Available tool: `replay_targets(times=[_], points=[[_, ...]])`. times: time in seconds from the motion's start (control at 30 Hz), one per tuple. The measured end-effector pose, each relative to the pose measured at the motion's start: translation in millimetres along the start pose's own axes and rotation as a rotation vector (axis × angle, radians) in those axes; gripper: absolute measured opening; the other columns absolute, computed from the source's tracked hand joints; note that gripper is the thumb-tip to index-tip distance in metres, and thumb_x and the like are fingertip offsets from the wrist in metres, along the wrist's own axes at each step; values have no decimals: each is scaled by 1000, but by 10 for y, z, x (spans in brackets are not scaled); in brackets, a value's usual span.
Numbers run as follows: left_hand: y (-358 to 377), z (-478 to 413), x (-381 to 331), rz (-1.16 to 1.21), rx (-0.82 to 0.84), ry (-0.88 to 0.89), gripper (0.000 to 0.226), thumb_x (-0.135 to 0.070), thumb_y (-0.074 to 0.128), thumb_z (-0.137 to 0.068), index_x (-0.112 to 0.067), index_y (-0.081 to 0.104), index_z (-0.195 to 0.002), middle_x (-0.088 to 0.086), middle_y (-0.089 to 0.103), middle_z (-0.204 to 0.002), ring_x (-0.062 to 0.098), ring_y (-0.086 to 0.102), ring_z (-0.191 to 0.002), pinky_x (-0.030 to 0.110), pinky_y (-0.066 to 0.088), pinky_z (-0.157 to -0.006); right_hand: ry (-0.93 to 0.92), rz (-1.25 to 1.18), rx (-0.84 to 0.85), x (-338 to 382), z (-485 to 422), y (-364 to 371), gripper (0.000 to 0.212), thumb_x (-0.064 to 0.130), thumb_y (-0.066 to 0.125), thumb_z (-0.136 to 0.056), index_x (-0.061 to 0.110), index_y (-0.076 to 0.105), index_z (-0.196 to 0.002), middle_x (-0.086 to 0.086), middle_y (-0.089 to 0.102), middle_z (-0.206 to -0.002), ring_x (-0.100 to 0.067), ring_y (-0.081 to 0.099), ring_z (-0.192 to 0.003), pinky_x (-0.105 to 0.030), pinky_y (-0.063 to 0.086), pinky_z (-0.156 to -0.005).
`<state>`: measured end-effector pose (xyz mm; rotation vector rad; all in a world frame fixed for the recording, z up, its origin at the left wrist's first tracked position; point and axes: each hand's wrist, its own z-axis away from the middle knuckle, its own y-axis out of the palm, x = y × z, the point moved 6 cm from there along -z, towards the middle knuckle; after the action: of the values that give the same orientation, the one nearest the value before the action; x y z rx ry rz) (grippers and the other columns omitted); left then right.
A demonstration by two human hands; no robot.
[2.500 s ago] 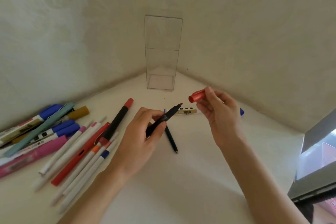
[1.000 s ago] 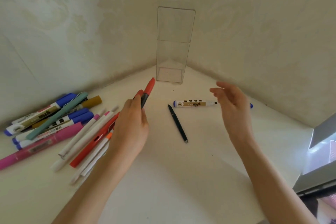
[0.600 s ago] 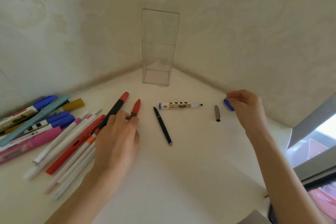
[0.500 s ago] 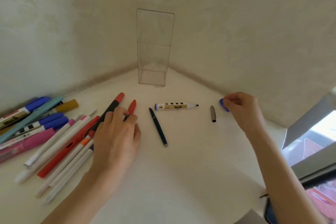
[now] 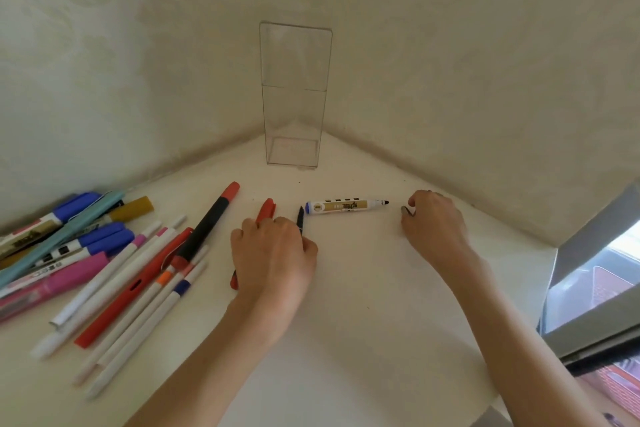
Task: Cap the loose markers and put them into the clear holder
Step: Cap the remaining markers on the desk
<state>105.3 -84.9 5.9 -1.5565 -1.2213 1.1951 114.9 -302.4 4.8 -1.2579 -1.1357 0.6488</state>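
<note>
One clear holder (image 5: 295, 97) stands empty in the corner while the left hand (image 5: 275, 253) closes on one dark pen (image 5: 300, 217), the right hand (image 5: 433, 222) pinches one grey cap (image 5: 405, 210), and one uncapped marker (image 5: 346, 207) lies between.

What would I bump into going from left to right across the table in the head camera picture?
Pile of pens → red-capped black marker → left hand → white and gold marker with no cap → right hand → grey window frame.
</note>
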Motion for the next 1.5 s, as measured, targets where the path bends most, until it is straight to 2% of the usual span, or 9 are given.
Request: replay_targets(times=[0.13, 0.2, 0.3, 0.4, 0.5, 0.63, 0.9, 1.13, 1.5], points=[[-181, 39, 167, 257, -111, 29, 23, -34, 39, -94, -14, 49, -89, -1, 59, -69, 17, 58, -63, 34, 52, -62, -138, -274, -199, 218, 38, -233, 21, 11, 49, -91, 5, 64, -104, -10, 66, -91, -30, 60, -83, -31, 43, -66], [-233, 50, 256, 479, -129, 52, 14, -33, 40, -95, -20, 40, -89, -4, 61, -70, 12, 60, -61, 22, 51, -57, -176, -590, -239, 374, 105, -358, 21, 13, 51, -92, 14, 63, -109, 0, 65, -81, -21, 61, -74, -26, 45, -64], [-281, 87, 337, 787, -143, 119, 7, -33, 46, -88, -29, 41, -86, -5, 62, -71, 5, 62, -69, 1, 41, -67, -118, -1194, -106, 591, 183, -296, 21, 5, 53, -90, 16, 63, -105, 1, 67, -78, -16, 66, -69, -24, 54, -68], [-305, 157, 347, 893, -153, 150, 6, -39, 45, -80, -36, 42, -85, -8, 61, -72, 2, 60, -74, 3, 43, -66, -15, -1687, 130, 759, 259, -73, 13, 1, 54, -91, 7, 62, -98, -5, 68, -76, -15, 66, -71, -21, 55, -68], [-282, 193, 289, 869, -160, 200, 15, -33, 49, -82, -21, 48, -91, -14, 58, -73, 0, 59, -78, 5, 45, -65, 46, -1856, 253, 769, 296, 38, 11, 2, 53, -91, 5, 61, -98, -7, 67, -78, -12, 65, -67, -18, 54, -65], [-225, 183, 281, 851, -157, 227, 17, -25, 54, -86, -9, 52, -92, -13, 58, -74, 2, 59, -80, 9, 47, -67, 86, -1908, 289, 737, 287, 71, 11, 3, 52, -91, 5, 60, -98, -10, 67, -85, -13, 66, -72, -17, 55, -67], [-211, 185, 291, 840, -156, 248, 18, -23, 54, -87, -7, 52, -93, -12, 57, -75, 3, 58, -80, 9, 47, -66, -3, -1833, 255, 773, 316, 50, 10, 2, 53, -90, 8, 61, -94, -4, 69, -75, -10, 66, -66, -18, 54, -66], [-206, 195, 296, 858, -160, 233, 24, -32, 49, -84, -10, 51, -93, -9, 59, -74, 7, 59, -78, 15, 49, -67, -276, -1489, 116, 877, 407, -88, 16, 0, 55, -89, 12, 61, -97, -5, 69, -81, -18, 67, -77, -26, 54, -70], [-277, 224, 267, 960, -156, 243, 29, -35, 45, -83, -8, 52, -90, -7, 58, -68, 13, 59, -69, 15, 47, -62, -315, -1513, 73, 944, 486, -63, 17, -4, 60, -84, 11, 64, -89, -11, 63, -82, -26, 67, -74, -29, 53, -65]])
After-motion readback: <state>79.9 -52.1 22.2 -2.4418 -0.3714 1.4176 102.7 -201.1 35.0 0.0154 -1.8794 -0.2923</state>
